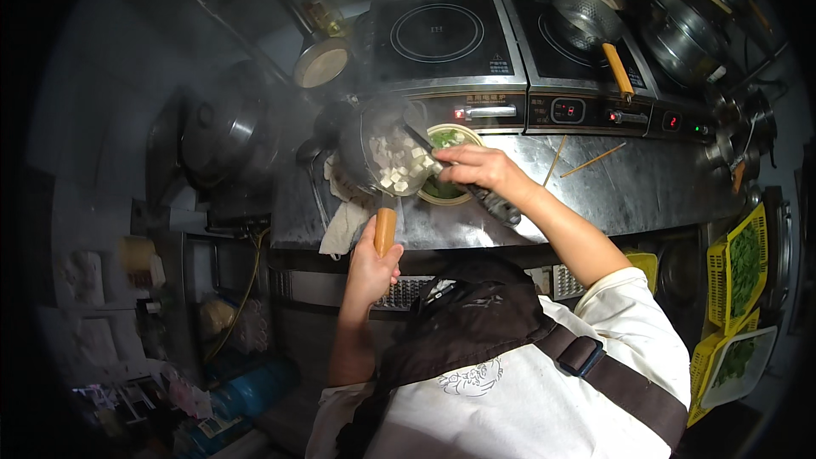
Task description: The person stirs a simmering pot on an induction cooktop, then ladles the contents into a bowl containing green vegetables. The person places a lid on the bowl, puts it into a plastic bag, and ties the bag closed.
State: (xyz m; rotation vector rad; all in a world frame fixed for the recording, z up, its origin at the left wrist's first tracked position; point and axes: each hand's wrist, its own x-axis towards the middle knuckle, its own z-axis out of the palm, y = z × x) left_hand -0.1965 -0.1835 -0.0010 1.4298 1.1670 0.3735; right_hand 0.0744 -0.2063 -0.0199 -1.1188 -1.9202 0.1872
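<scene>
My left hand [371,271] grips the wooden handle [385,231] of a steaming metal saucepan [354,140]. The pan tilts to the right, its lip over a round bowl [479,138] on the steel counter. White tofu-like cubes [396,180] lie in the pan towards its lip. Between the fingers of my right hand [479,167] is a dark long-handled utensil [421,139], one end at the pan's mouth; its exact shape is unclear. Green leaves [441,186] and a few white cubes show in the bowl, which the pan and my hand partly cover.
Behind the steel counter [586,204] stand induction cookers [437,38], one bearing a hammered pan [588,22]. Two thin sticks [593,160] lie at right. A cloth [344,226] and a ladle [312,156] are left of the saucepan. Yellow baskets [719,280] hold greens at far right.
</scene>
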